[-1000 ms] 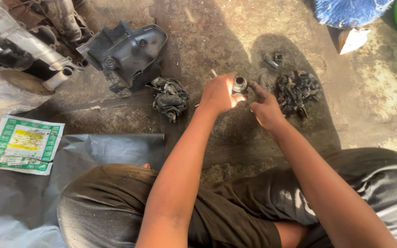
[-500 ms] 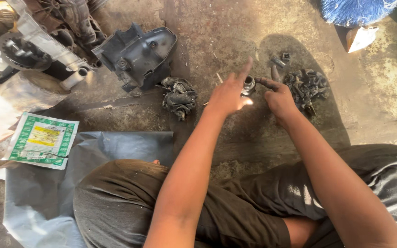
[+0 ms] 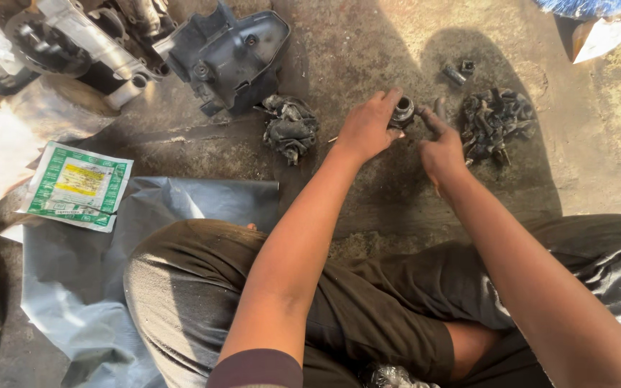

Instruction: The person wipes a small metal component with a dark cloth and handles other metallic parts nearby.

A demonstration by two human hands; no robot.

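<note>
Your left hand grips the small round metal part just above the concrete floor, steadying it, while your right hand's loosely curled fingers hold nothing beside it.

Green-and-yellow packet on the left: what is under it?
The packet lies partly on a grey plastic sheet and partly on the concrete floor. Anything directly beneath it is covered.
</note>
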